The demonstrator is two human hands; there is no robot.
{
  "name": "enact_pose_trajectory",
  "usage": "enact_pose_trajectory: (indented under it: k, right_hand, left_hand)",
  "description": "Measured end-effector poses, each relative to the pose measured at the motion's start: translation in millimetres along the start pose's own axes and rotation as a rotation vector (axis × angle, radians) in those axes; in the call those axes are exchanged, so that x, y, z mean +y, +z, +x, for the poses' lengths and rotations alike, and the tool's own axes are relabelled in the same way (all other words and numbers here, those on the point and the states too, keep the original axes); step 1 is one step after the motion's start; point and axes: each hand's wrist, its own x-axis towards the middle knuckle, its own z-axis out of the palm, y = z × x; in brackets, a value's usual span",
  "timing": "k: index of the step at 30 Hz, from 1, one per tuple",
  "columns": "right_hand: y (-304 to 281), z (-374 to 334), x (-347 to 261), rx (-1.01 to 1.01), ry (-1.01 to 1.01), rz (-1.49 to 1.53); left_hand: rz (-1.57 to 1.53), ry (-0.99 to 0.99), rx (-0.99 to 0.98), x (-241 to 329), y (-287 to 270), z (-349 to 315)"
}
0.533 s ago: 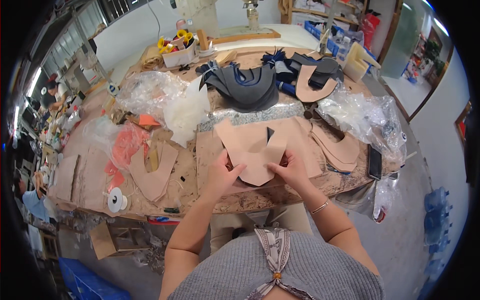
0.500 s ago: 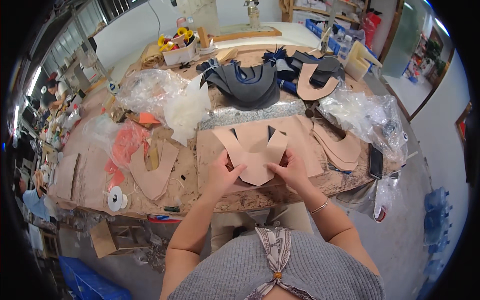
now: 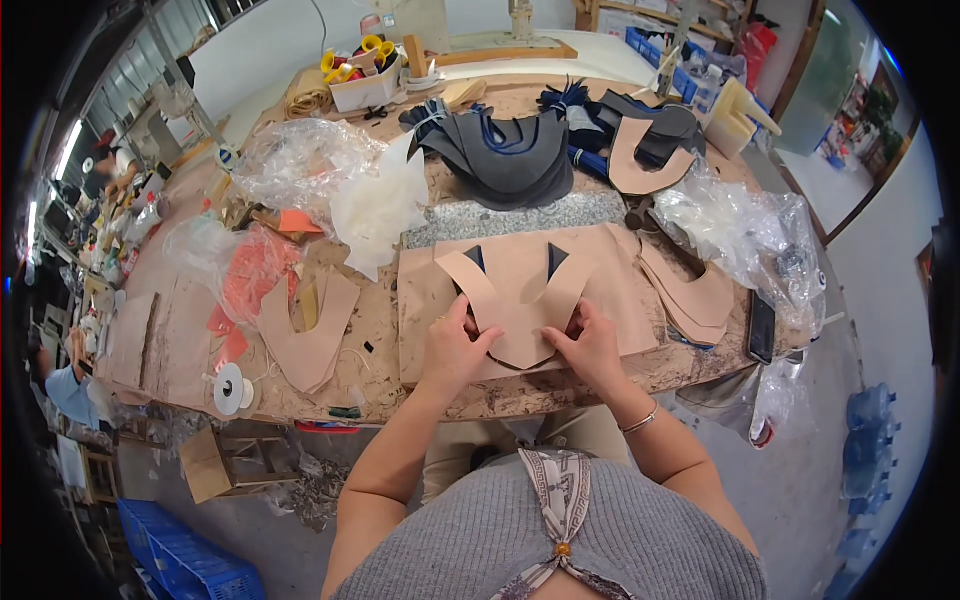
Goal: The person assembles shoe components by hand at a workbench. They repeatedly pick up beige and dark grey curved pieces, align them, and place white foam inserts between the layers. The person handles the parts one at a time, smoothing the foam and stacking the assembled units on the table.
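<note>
A: Start near. What are the hands doing?
B: Both are over the near part of the tan sheet (image 3: 622, 300). The left hand (image 3: 456, 348) and right hand (image 3: 592, 350) each grip a side of the tan U-shaped piece (image 3: 515, 330), thumbs on top, fingers curled at its outer edges and partly hidden.
A: Which way does it point?
B: Its blunt, tapered end faces the wearer, at the sheet's near edge. Its two prongs point away, spreading outward. Its midline runs straight from the wearer; whether that is its longest dimension, I can't tell.
A: Anything beneath?
B: Dark tips (image 3: 556, 259) show beside the prongs, above the sheet.
A: And around?
B: Left of the sheet, another tan piece (image 3: 312, 350), prongs also away; right of it, a phone (image 3: 762, 325). Just beyond it, a speckled slab (image 3: 515, 216); farther beyond, stacked grey pieces (image 3: 515, 175).
</note>
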Motion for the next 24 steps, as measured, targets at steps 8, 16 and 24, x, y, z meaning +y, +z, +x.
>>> enact_pose_trajectory:
  k: [8,16,24]
  right_hand:
    - [3.2,-0.1,3.2,0.020,-0.012,-0.025]
    - [3.6,-2.1,4.6,-0.006,-0.005,-0.127]
    - [7.7,-6.8,-24.4,-0.065,-0.738,-0.580]
  left_hand:
    - [0.062,0.034,0.015,-3.7,1.4,0.1]
    - [0.103,0.051,0.031,-2.5,4.5,-1.9]
    - [0.073,0.011,-0.199,-1.1,-7.9,19.3]
